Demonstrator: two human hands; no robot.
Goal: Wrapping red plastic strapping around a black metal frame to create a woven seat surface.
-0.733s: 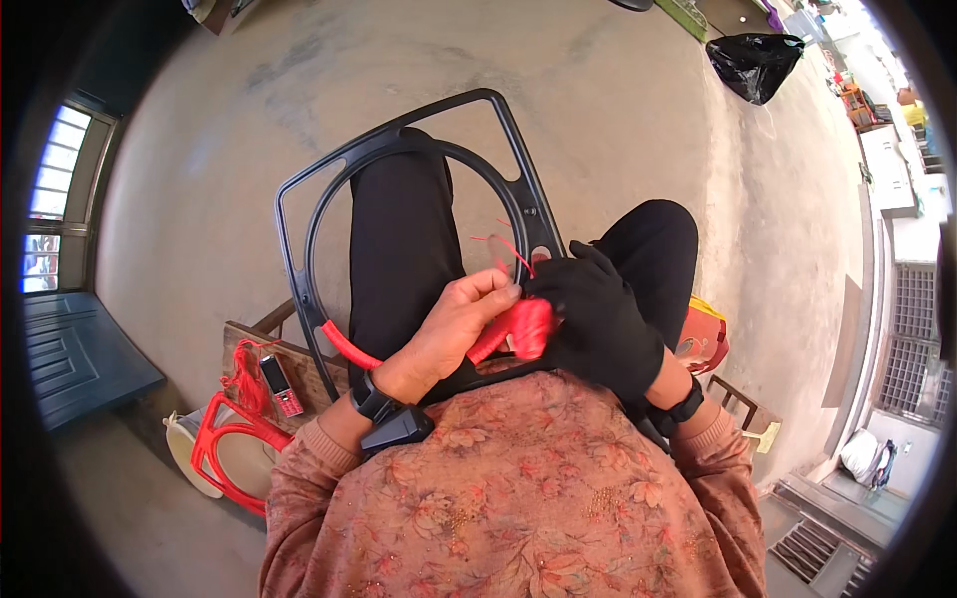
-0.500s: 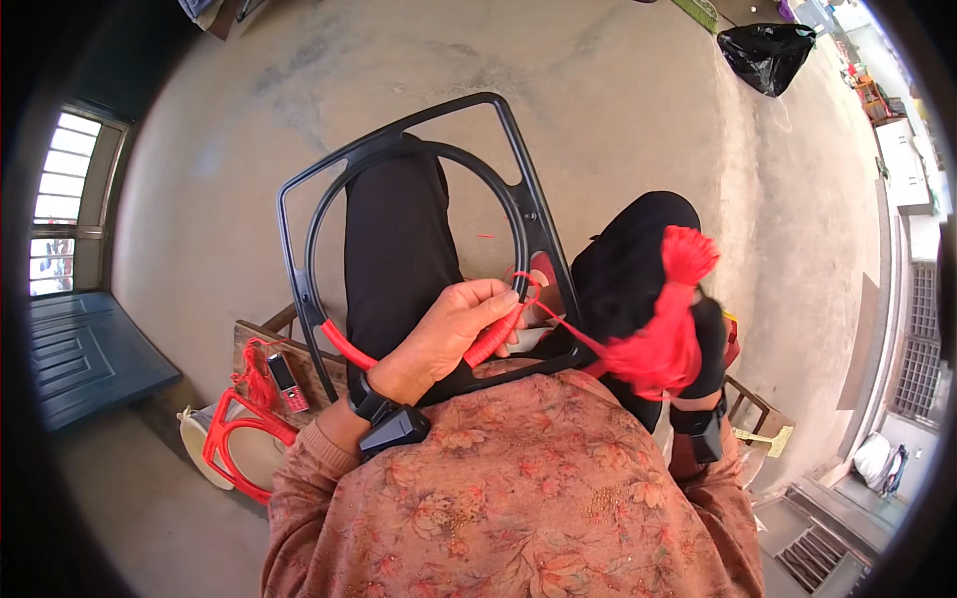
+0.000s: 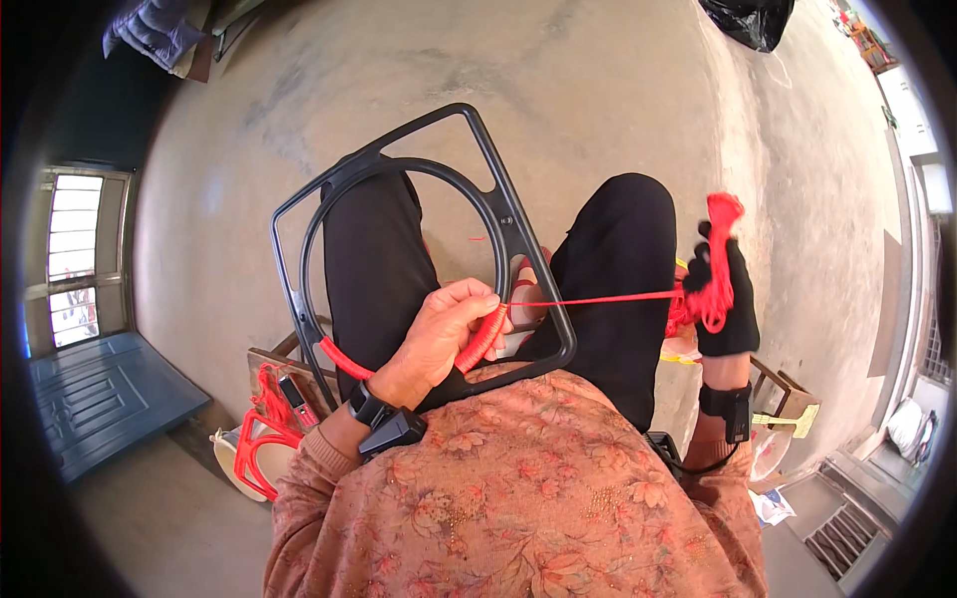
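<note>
A black frame (image 3: 510, 224), roughly square with a round ring inside, leans tilted across my lap. Red cord (image 3: 482, 341) is coiled tightly around the ring's lower right part, and another red stretch covers its lower left. My bare left hand (image 3: 439, 329) is closed on the ring, thumb and fingers pinching where the coils end. From there a single taut strand (image 3: 598, 299) runs right to a red cord bundle (image 3: 720, 284). My right hand (image 3: 733, 314), in a black glove, is closed around that bundle beyond my right knee; its fingers are partly covered by the cord.
On a wooden bench (image 3: 261, 371) at my left lie a mobile phone (image 3: 296, 399) and loose red cord (image 3: 269, 397). Beside it is a red frame (image 3: 247, 460). A blue panelled board (image 3: 125, 389) stands far left. A black plastic bag (image 3: 756, 20) lies at the far right.
My right hand has swung outward to the right with the bundle, and the slack loop at the ring has become a straight taut strand. My left hand keeps its pinch on the ring.
</note>
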